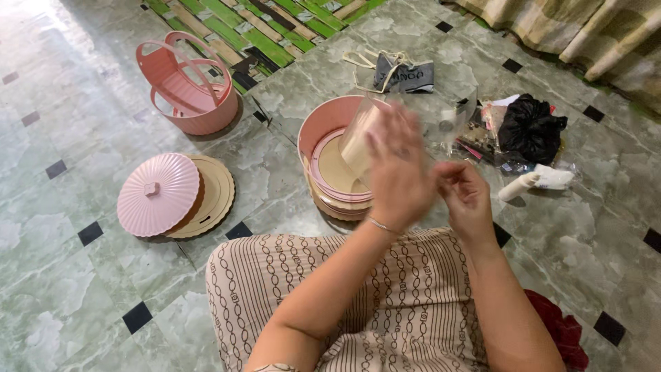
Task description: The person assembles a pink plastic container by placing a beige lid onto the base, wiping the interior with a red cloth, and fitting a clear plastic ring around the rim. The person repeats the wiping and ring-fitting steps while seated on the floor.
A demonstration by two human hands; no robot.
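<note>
My left hand (pixel 397 171) is raised over the stacked pink bowls (pixel 318 131), blurred, its fingers spread upward. A clear plastic bag (pixel 441 114) stands up just behind and above it; whether this hand grips it cannot be told. My right hand (pixel 467 198) is close beside the left, with thumb and fingers pinched together at the lower edge of the plastic. The bowl stack holds a beige round insert (pixel 339 169). My knees in a patterned beige garment (pixel 385 296) are below both hands.
A pink ribbed lid (pixel 157 194) lies on a beige disc (pixel 217 196) at the left. A pink basket with handles (pixel 189 86) stands behind it. A black bag (pixel 530 131), a white roll (pixel 518 186), small packets and a grey pouch (pixel 406 74) lie at the right on the marble floor.
</note>
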